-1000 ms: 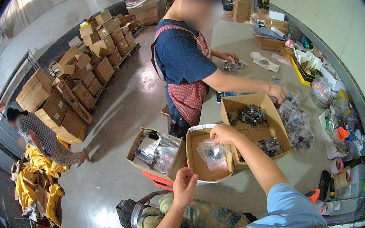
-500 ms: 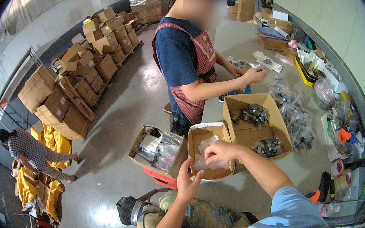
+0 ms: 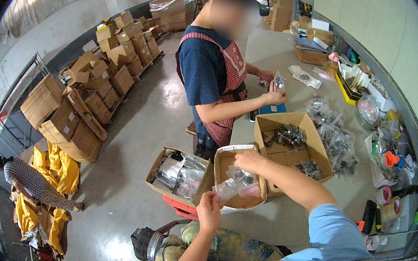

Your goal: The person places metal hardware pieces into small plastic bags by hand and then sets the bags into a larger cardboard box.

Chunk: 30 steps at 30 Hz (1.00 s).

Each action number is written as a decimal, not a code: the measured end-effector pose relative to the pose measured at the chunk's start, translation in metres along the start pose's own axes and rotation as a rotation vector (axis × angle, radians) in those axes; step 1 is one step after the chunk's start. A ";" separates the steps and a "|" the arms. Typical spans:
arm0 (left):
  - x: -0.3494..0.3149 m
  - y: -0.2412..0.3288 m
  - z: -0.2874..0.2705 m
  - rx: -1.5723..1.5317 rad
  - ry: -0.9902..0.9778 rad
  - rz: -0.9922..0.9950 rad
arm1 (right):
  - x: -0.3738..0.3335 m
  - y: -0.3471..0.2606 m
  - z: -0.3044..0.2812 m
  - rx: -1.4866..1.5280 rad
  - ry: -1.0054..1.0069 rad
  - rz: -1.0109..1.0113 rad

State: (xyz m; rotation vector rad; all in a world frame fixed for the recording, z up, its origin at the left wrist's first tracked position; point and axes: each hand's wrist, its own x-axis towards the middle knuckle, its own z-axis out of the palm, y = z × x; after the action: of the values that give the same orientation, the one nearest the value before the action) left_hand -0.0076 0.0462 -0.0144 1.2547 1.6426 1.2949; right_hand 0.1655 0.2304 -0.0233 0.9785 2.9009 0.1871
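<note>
My left hand [image 3: 209, 215] pinches a small clear plastic bag [image 3: 225, 190] at the near left edge of a small cardboard box [image 3: 218, 169]. Over the far part of that box is my right hand [image 3: 249, 162], its fingers curled downward; what they hold, if anything, is hidden. Beneath it lie more clear bags [image 3: 243, 178], some with a reddish strip. Right of this box stands a larger cardboard box [image 3: 284, 159] with bagged dark parts [image 3: 288, 136] inside.
A co-worker [image 3: 207, 74] across the table holds a small filled bag [image 3: 279, 80]. Bagged dark parts [image 3: 337, 139] lie right of the large box. An open carton of plastic packages [image 3: 180, 172] rests on a red crate [image 3: 179, 206]. Tape rolls [image 3: 394, 206] are at right.
My left hand has closed on a clear bag and lowered slightly. My right hand has moved farther up the small box. The co-worker has lifted a filled bag.
</note>
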 end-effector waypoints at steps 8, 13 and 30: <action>-0.002 -0.001 -0.004 -0.066 -0.009 0.023 | 0.012 -0.001 0.029 0.815 0.134 0.089; 0.000 0.002 -0.006 -0.086 -0.055 -0.065 | 0.017 0.011 0.045 0.887 -0.036 0.253; -0.005 0.016 -0.014 -0.032 -0.003 0.023 | -0.014 -0.032 0.001 0.019 -0.520 0.234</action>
State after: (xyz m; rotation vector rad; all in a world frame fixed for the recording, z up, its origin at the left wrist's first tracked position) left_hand -0.0147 0.0378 0.0042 1.2592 1.6033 1.3275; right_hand 0.1572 0.1969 -0.0288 1.1632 2.3232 -0.0752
